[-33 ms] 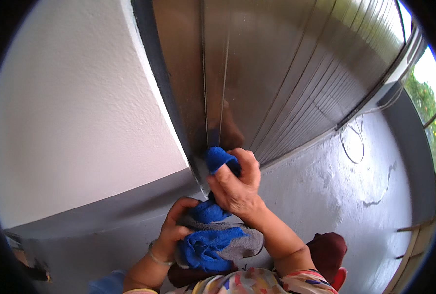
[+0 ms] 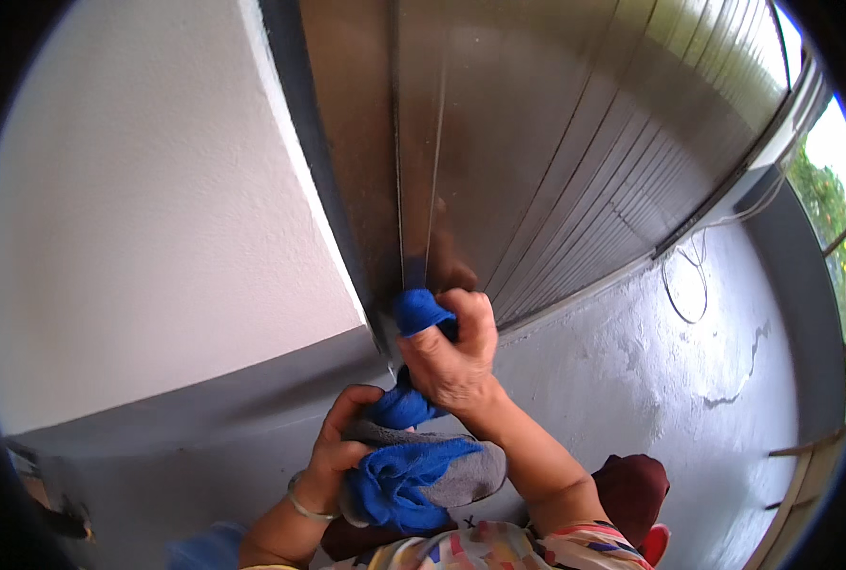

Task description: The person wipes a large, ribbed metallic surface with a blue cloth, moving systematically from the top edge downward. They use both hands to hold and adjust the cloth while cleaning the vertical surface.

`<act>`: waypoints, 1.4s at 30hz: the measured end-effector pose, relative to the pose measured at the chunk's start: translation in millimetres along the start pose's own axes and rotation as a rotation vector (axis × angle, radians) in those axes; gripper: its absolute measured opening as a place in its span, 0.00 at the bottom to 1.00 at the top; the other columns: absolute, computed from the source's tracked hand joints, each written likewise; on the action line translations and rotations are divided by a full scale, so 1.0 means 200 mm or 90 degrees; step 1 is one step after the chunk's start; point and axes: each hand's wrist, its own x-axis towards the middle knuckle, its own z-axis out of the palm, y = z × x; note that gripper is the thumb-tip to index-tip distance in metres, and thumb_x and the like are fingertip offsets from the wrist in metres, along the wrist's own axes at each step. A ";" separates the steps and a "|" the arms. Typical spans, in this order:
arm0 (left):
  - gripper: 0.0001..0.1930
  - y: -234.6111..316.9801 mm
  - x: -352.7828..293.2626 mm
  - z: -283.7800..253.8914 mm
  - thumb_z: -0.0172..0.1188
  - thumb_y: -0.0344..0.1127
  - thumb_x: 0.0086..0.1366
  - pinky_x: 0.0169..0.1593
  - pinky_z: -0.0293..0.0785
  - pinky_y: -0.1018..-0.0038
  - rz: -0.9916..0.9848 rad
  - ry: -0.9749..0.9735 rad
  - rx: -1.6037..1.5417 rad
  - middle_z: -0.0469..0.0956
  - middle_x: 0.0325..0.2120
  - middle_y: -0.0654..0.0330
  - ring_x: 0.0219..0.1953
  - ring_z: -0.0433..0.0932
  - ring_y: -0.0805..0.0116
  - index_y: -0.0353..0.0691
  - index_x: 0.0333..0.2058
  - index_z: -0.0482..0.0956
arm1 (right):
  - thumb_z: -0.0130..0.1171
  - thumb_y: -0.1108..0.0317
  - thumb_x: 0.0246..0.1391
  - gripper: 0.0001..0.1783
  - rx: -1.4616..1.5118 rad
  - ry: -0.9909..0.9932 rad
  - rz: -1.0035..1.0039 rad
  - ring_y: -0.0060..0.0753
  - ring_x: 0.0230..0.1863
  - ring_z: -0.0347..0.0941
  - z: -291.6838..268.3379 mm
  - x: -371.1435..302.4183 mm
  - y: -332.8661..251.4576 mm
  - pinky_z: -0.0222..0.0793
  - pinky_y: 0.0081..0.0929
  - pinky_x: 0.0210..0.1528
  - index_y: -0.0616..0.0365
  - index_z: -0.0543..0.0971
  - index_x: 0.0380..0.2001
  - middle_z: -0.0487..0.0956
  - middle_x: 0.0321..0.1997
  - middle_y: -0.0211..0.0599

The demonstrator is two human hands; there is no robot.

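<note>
My right hand (image 2: 456, 356) is closed round the upper end of a blue cloth (image 2: 418, 312), close to the lower edge of a brown, glossy door (image 2: 490, 161). Whether the cloth touches the door I cannot tell. Below, my left hand (image 2: 333, 451) grips a bundle of the same blue cloth and a grey cloth (image 2: 466, 475) lying together. The blue cloth runs between the two hands, partly covered by my right wrist. On my left wrist is a pale bracelet (image 2: 309, 503). A faint reflection of my hand shows in the door.
A white wall (image 2: 147, 218) with a grey lower band stands on the left, beside the door's dark frame (image 2: 309, 123). Grey, worn floor (image 2: 613, 380) spreads to the right. A looped cable (image 2: 686, 290) hangs near the door's far right corner. Foliage (image 2: 817, 185) shows beyond the right edge.
My right hand and the upper end of the blue cloth have shifted very slightly left. My left hand keeps its hold in nearly the same place.
</note>
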 end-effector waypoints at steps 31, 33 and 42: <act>0.36 -0.10 0.02 0.08 0.58 0.26 0.51 0.54 0.72 0.73 -0.027 0.049 0.198 0.72 0.49 0.53 0.48 0.76 0.67 0.32 0.61 0.60 | 0.59 0.66 0.33 0.12 -0.210 0.146 -0.191 0.33 0.36 0.64 0.03 0.25 0.01 0.49 0.37 0.42 0.37 0.78 0.28 0.68 0.32 0.27; 0.34 -0.13 0.00 0.09 0.56 0.26 0.53 0.52 0.72 0.76 -0.088 0.047 0.239 0.71 0.47 0.54 0.45 0.75 0.72 0.30 0.60 0.60 | 0.60 0.65 0.33 0.13 -0.223 0.078 -0.200 0.33 0.37 0.65 0.08 -0.04 0.10 0.49 0.37 0.43 0.37 0.76 0.29 0.68 0.33 0.27; 0.36 -0.22 -0.03 0.12 0.57 0.30 0.54 0.52 0.69 0.76 -0.196 0.082 0.489 0.73 0.46 0.50 0.45 0.74 0.68 0.24 0.61 0.57 | 0.58 0.65 0.42 0.11 -0.106 -0.207 -0.024 0.35 0.36 0.66 0.22 -0.92 0.23 0.56 0.37 0.45 0.43 0.79 0.33 0.68 0.31 0.30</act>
